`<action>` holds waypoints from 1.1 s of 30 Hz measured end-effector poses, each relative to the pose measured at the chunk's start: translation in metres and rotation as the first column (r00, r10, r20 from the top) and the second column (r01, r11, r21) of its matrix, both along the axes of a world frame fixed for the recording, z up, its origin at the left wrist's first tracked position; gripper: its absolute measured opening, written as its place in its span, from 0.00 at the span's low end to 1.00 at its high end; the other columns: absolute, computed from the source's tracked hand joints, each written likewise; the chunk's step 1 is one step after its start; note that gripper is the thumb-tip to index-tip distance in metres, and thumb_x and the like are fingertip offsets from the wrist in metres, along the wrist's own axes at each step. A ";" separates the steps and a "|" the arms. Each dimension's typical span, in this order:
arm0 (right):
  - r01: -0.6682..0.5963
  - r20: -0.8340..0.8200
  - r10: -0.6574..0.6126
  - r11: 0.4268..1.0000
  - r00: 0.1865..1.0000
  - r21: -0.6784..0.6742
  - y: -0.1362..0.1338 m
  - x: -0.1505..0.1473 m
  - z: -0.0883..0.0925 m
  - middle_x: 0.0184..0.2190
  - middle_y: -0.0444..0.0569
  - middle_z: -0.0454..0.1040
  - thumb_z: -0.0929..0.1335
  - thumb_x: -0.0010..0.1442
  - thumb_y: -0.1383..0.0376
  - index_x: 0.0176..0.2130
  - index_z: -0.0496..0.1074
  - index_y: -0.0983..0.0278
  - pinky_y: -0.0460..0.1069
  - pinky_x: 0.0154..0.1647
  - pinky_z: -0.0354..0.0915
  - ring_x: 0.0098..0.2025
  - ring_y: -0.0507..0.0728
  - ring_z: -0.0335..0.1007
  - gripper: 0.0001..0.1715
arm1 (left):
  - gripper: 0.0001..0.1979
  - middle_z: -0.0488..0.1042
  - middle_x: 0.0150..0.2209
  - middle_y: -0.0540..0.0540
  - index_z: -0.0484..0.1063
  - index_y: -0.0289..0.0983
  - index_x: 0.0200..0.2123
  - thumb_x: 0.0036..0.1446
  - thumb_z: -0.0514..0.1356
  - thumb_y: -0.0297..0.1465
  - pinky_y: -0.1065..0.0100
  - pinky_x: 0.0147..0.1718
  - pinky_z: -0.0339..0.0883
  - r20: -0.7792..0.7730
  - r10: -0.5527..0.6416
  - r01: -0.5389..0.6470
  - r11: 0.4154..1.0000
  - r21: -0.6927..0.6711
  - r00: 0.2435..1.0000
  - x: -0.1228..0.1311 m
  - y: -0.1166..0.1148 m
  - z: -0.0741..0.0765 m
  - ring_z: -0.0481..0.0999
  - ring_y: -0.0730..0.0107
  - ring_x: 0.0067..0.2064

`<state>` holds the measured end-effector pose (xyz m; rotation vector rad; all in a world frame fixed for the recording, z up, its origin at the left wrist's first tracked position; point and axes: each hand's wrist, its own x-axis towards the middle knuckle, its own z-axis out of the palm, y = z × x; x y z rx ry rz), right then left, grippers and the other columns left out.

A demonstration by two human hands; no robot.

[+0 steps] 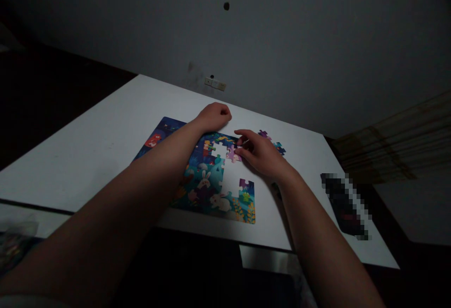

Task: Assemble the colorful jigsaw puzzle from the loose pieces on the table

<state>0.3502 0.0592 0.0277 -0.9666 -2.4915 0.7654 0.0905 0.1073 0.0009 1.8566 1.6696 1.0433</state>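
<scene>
A jigsaw puzzle (207, 179) with rabbits and mushrooms on a blue and teal picture lies on the white table (88, 162), with gaps showing white through it. My left hand (213, 117) is a closed fist resting at the puzzle's far edge and holds nothing. My right hand (260, 152) pinches at a lilac jigsaw piece (232, 154) beside the upper gap. Two loose pieces, one purple (264, 134) and one blue (280, 149), lie just beyond my right hand. A dark piece (276, 190) sits partly hidden by my right wrist.
A dark flat object, blurred out (345, 206), lies near the table's right edge. A wall socket plate (215, 83) sits behind the table's far edge. A brown woven curtain (384, 148) hangs at the right.
</scene>
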 end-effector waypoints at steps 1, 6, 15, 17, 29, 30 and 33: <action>0.012 0.015 -0.011 1.000 1.000 -0.017 0.000 0.001 0.002 0.52 0.55 0.87 0.76 0.70 0.67 0.72 0.76 0.59 0.59 0.52 0.77 0.45 0.63 0.84 0.34 | 0.07 0.85 0.37 0.41 0.86 0.39 0.36 0.62 0.66 0.30 0.56 0.49 0.73 0.006 0.000 0.000 1.000 -0.002 1.000 0.000 0.000 0.000 0.80 0.55 0.42; 0.035 0.119 -0.046 0.995 0.992 0.089 -0.003 0.002 0.009 0.50 0.54 0.88 0.78 0.72 0.63 0.67 0.81 0.57 0.61 0.55 0.74 0.51 0.67 0.84 0.27 | 0.05 0.85 0.37 0.42 0.85 0.40 0.35 0.61 0.66 0.30 0.57 0.49 0.73 0.029 0.004 -0.004 1.000 -0.014 1.000 0.000 -0.001 0.000 0.80 0.54 0.43; -0.084 0.171 0.072 0.994 0.983 0.064 -0.002 0.012 0.016 0.51 0.56 0.85 0.81 0.67 0.54 0.54 0.87 0.60 0.59 0.48 0.74 0.45 0.64 0.81 0.19 | 0.07 0.85 0.37 0.42 0.85 0.38 0.36 0.62 0.65 0.29 0.57 0.48 0.72 0.015 -0.002 0.002 1.000 -0.009 1.000 0.000 -0.001 0.000 0.80 0.56 0.42; -0.097 0.159 0.089 0.994 0.983 0.043 -0.001 0.013 0.015 0.51 0.55 0.86 0.79 0.68 0.57 0.54 0.88 0.58 0.59 0.48 0.75 0.44 0.63 0.81 0.16 | 0.07 0.85 0.37 0.42 0.85 0.38 0.36 0.62 0.65 0.30 0.57 0.48 0.72 0.013 0.002 -0.002 1.000 -0.005 1.000 0.000 -0.001 -0.001 0.80 0.56 0.41; -0.144 0.210 0.126 0.987 0.970 0.071 -0.001 0.017 0.020 0.51 0.57 0.86 0.78 0.71 0.58 0.55 0.90 0.56 0.63 0.55 0.76 0.48 0.67 0.83 0.15 | 0.07 0.84 0.36 0.42 0.85 0.39 0.37 0.62 0.65 0.33 0.56 0.48 0.73 0.024 0.009 -0.009 1.000 -0.005 1.000 -0.001 0.001 -0.005 0.80 0.55 0.43; -0.151 0.216 0.131 0.985 0.967 0.078 -0.001 0.016 0.020 0.51 0.57 0.86 0.78 0.71 0.57 0.55 0.91 0.56 0.63 0.56 0.76 0.48 0.67 0.83 0.15 | 0.07 0.85 0.37 0.41 0.85 0.39 0.37 0.61 0.65 0.33 0.56 0.48 0.73 0.024 0.009 -0.008 1.000 -0.005 1.000 -0.001 0.001 -0.005 0.80 0.54 0.43; -0.158 0.240 0.131 0.983 0.962 0.097 -0.002 0.015 0.020 0.51 0.57 0.85 0.77 0.73 0.56 0.56 0.91 0.56 0.64 0.59 0.76 0.50 0.68 0.83 0.16 | 0.07 0.85 0.37 0.41 0.85 0.38 0.37 0.61 0.66 0.32 0.56 0.48 0.73 0.026 0.008 -0.008 1.000 -0.003 1.000 -0.001 0.000 -0.004 0.80 0.54 0.43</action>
